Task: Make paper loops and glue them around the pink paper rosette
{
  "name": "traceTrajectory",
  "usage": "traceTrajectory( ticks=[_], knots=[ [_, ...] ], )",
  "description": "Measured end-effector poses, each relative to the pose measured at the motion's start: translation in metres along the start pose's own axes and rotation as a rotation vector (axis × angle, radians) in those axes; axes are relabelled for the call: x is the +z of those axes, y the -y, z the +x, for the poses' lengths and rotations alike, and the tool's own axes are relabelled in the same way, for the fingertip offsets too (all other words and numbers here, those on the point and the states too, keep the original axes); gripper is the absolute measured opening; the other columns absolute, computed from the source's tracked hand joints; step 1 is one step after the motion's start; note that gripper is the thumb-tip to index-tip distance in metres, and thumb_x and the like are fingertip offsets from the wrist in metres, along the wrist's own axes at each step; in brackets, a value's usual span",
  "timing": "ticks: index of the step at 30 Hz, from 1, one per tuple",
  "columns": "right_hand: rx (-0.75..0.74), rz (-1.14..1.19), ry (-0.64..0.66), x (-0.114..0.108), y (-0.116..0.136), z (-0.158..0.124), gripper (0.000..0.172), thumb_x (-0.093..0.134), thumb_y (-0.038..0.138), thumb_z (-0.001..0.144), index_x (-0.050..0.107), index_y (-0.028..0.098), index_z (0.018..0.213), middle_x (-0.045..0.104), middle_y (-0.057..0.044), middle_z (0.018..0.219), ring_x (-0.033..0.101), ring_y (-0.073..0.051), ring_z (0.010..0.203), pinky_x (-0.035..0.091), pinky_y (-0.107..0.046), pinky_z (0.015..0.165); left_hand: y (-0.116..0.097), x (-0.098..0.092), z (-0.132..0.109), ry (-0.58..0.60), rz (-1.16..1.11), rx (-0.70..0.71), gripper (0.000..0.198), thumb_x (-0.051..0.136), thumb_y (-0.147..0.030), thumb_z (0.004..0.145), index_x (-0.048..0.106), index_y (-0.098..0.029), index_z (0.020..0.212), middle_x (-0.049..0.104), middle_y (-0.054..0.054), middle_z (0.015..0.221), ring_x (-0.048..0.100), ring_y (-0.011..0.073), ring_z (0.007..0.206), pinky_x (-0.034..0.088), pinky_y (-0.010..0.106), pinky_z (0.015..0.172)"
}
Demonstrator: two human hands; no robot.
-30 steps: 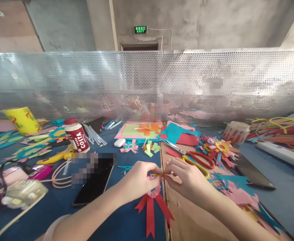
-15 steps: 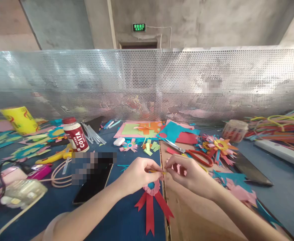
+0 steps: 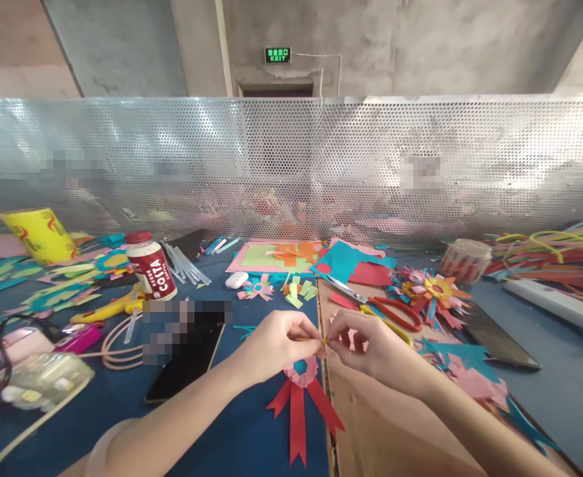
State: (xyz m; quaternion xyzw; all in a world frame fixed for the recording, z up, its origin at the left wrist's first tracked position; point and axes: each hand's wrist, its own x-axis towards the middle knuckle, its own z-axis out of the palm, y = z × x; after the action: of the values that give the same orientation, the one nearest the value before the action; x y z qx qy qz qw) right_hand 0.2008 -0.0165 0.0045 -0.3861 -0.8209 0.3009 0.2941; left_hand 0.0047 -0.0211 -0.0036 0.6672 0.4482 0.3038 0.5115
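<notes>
My left hand (image 3: 277, 346) and my right hand (image 3: 368, 344) meet at the middle of the blue table, both pinched on a thin yellow paper strip (image 3: 316, 340) held between their fingertips. Just below them lies a paper rosette (image 3: 299, 372) with a pink frill, a blue centre and red ribbon tails (image 3: 299, 414). The hands hover slightly above it, apart from it.
Red-handled scissors (image 3: 395, 311) and a paper flower (image 3: 435, 291) lie right of the hands on a cardboard sheet (image 3: 371, 424). A black phone (image 3: 187, 364), a Costa bottle (image 3: 152, 266), a yellow cup (image 3: 38, 235), cables and paper scraps crowd the left. A perforated metal screen (image 3: 291, 165) stands behind.
Both hands rose slightly off the rosette, so its pink frill and blue centre now show. The pinch on the yellow strip stays the same.
</notes>
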Motion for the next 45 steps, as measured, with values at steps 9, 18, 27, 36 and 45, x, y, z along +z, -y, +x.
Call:
traceTrajectory(
  ticks=[9,18,27,36,45],
  knots=[
    [0.039,0.063,0.038,-0.001,0.005,-0.001,0.007,0.052,0.017,0.076,0.058,0.018,0.073,0.058,0.001,0.072,0.046,-0.009,0.061,0.038,-0.022,0.054,0.001,0.001,0.002,-0.007,0.081,0.058,0.013,0.058,-0.026,0.075,0.06,-0.015,0.082,0.069,0.006,0.079,0.063,0.0175,0.071,0.045,0.02,0.049],
    [0.108,0.128,0.072,-0.001,0.003,0.0,0.011,0.049,0.02,0.079,0.058,0.018,0.073,0.056,0.001,0.071,0.046,-0.01,0.063,0.037,-0.022,0.056,0.0,0.002,0.001,0.024,-0.021,-0.029,0.015,0.057,-0.026,0.075,0.06,-0.015,0.084,0.069,0.006,0.081,0.06,0.0161,0.067,0.045,0.021,0.047],
    [0.093,0.163,0.071,-0.002,0.005,-0.001,0.01,0.051,0.023,0.077,0.058,0.017,0.075,0.058,-0.001,0.075,0.048,-0.011,0.066,0.039,-0.024,0.058,-0.011,0.001,-0.001,0.011,-0.118,-0.094,0.013,0.059,-0.022,0.072,0.061,-0.012,0.079,0.068,0.006,0.074,0.057,0.0116,0.062,0.037,0.019,0.05],
    [0.066,0.198,0.072,0.001,0.005,0.0,0.011,0.049,0.022,0.078,0.057,0.017,0.072,0.055,0.0,0.07,0.047,-0.011,0.065,0.037,-0.024,0.057,-0.008,0.001,-0.001,0.024,-0.135,-0.082,0.01,0.059,-0.021,0.071,0.062,-0.014,0.078,0.067,0.005,0.074,0.056,0.0113,0.061,0.039,0.021,0.052],
    [0.007,0.05,0.079,0.003,0.006,-0.002,0.012,0.046,0.017,0.077,0.055,0.018,0.069,0.052,0.001,0.068,0.044,-0.01,0.061,0.033,-0.022,0.053,-0.008,0.003,-0.001,0.064,-0.128,-0.098,0.017,0.064,-0.03,0.071,0.061,-0.015,0.079,0.063,0.003,0.07,0.055,0.0119,0.058,0.042,0.022,0.048]
  ],
)
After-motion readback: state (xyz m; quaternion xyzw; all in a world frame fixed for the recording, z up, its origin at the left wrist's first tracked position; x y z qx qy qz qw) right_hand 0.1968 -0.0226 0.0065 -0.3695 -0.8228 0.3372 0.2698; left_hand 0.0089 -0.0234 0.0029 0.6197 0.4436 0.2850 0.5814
